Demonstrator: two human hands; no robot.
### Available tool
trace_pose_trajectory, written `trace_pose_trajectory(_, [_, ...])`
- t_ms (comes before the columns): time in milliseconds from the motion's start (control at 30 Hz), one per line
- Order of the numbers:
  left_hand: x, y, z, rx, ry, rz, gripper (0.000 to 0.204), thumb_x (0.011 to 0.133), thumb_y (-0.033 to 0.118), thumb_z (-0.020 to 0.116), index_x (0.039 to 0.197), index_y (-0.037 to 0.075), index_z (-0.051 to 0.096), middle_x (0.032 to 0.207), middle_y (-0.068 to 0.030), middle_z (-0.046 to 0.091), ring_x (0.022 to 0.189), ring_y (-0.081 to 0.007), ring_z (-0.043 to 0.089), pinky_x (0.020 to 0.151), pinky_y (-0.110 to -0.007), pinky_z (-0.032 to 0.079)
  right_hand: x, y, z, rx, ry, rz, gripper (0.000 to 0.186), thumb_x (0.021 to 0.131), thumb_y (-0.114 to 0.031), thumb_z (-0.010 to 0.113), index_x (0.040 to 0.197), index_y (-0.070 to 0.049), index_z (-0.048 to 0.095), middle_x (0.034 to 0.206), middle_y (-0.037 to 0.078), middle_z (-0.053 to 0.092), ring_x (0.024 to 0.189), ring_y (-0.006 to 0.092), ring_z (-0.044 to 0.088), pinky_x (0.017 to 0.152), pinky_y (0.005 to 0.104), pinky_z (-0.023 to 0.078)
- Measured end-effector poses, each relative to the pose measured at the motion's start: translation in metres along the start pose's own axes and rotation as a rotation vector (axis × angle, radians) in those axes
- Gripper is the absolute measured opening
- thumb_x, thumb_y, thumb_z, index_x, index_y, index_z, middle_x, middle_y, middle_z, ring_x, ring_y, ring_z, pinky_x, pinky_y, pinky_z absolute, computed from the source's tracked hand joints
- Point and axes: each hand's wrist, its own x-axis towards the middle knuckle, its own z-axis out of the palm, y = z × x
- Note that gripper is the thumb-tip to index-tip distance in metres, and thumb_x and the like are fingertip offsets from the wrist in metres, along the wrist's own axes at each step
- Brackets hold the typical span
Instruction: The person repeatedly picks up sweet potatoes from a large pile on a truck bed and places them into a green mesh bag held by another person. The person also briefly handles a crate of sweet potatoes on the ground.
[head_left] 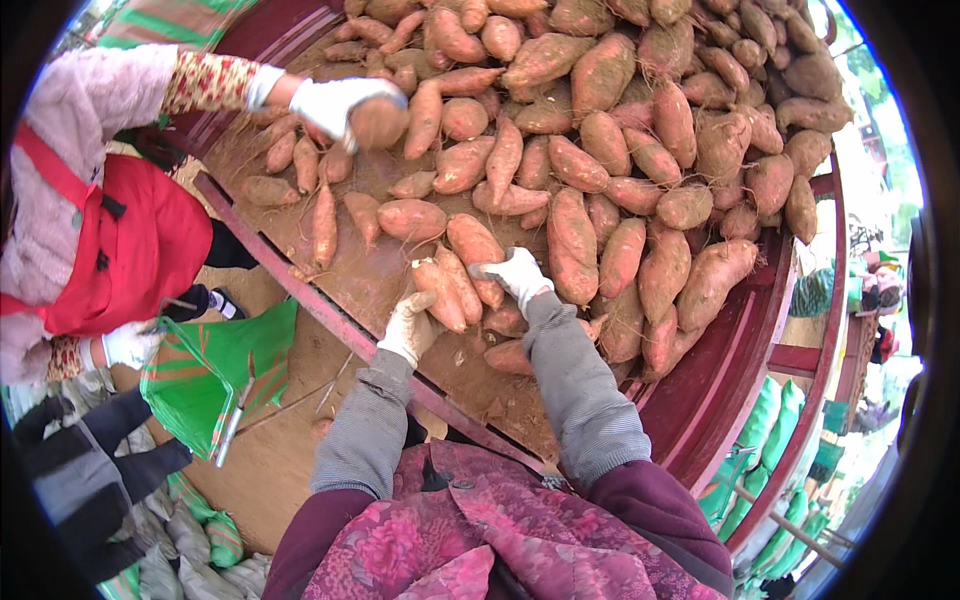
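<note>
My left hand (pixel 408 330), in a white work glove, is closed around the lower end of a pale orange-pink sweet potato (pixel 438 296). A second slim sweet potato (pixel 460 284) lies close against it. On the other side, my right hand (pixel 516 276), also gloved, presses its thumb and fingers against a reddish sweet potato (pixel 474 245); its palm side is hidden. Both hands work low over the near edge of the heap (pixel 600 150). Several soil-dusted sweet potatoes lie directly beyond my right hand, including a long one (pixel 572 245).
The sweet potatoes lie on a dirt-covered truck bed with a red edge rail (pixel 330 310) and a red side wall (pixel 690 430). At left a co-worker in a red apron (pixel 140 240) holds a sweet potato (pixel 378 122) and a green sack (pixel 220 375). Filled green sacks (pixel 765 420) stand right.
</note>
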Motion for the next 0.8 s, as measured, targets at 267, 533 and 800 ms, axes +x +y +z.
trace_pose_trajectory(267, [-0.133, 0.034, -0.034, -0.205, -0.16, 0.111, 0.077, 0.078, 0.034, 0.077, 0.145, 0.01, 0.046, 0.134, -0.0117, 0.058, 0.122, -0.0328, 0.058, 0.105, -0.049, 0.048, -0.105, -0.048, 0.063, 0.451, -0.319, -0.44, 0.058, 0.072, -0.02, 0.09, 0.116, 0.006, 0.063, 0.109, 0.008, 0.068, 0.098, 0.0161, 0.061, 0.09, 0.0326, 0.05])
trace_pose_trajectory(533, [-0.297, 0.131, -0.09, -0.01, 0.113, 0.937, 0.086, 0.082, 0.048, 0.073, 0.15, 0.011, 0.039, 0.148, -0.0076, 0.048, 0.134, -0.0289, 0.049, 0.117, -0.046, 0.037, -0.213, -0.18, 0.245, 0.088, -0.538, -0.765, 0.069, 0.071, -0.042, 0.089, 0.119, 0.002, 0.064, 0.106, 0.012, 0.07, 0.097, 0.0175, 0.064, 0.086, 0.035, 0.053])
trace_pose_trajectory(800, [-0.335, 0.212, -0.197, -0.746, 0.388, 1.039, 0.053, 0.087, 0.033, 0.071, 0.13, 0.006, 0.054, 0.131, -0.0094, 0.057, 0.112, -0.0301, 0.062, 0.088, -0.046, 0.059, -0.251, -0.147, 0.287, 0.056, -0.73, -0.754, 0.051, 0.084, -0.026, 0.083, 0.124, -0.001, 0.065, 0.107, 0.004, 0.067, 0.098, 0.0124, 0.059, 0.09, 0.0309, 0.05])
